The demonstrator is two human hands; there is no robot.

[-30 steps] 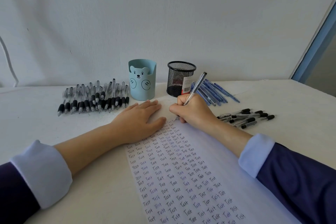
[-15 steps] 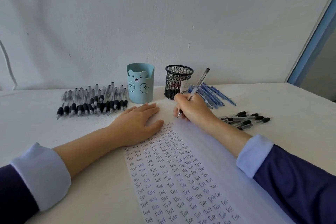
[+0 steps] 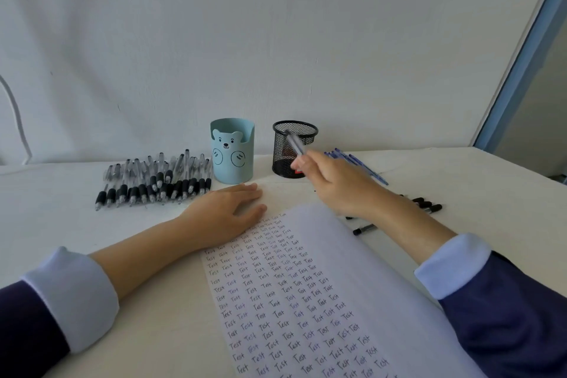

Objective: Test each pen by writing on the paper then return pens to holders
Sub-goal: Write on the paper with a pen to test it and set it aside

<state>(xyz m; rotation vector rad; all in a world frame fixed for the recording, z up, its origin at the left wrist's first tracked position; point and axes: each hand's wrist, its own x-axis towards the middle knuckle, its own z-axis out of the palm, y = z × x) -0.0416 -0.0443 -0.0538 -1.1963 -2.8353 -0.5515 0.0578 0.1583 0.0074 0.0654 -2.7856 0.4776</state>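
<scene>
In the head view, your right hand (image 3: 331,182) stretches out toward 12 o'clock with the arm extended. Its fingertips pinch a pen (image 3: 294,143), whose blurred barrel tilts up toward 11 o'clock across the black mesh holder (image 3: 278,159). Your left hand (image 3: 225,213) lies flat with fingers straight and together, pressing the 11 o'clock corner of the paper (image 3: 306,301), just short of the bear holder (image 3: 232,169).

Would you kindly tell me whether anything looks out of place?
Nothing looks damaged. No pens stick out of the bear holder or mesh holder; they lie loose on the table: a heap left, blue pens and black pens right.
</scene>
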